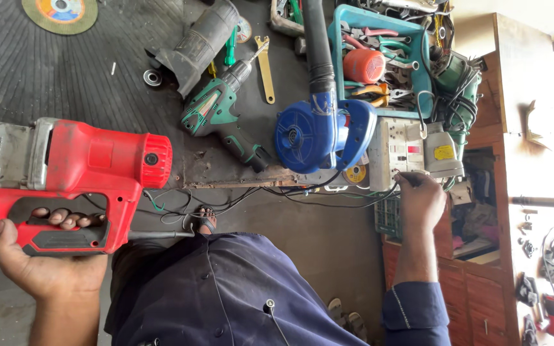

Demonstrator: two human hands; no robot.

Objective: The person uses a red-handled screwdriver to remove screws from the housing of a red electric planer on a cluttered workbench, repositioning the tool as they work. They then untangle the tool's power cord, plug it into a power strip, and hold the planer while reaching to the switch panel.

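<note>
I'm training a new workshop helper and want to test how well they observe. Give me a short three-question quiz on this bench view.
1. True or false: the left hand grips the handle of a red power tool.
2. What does the right hand touch? A) the blue blower B) the white socket board C) the green drill
3. Fill in: the pliers lie in a ____-coloured tray.

Key:
1. True
2. B
3. Teal
</note>
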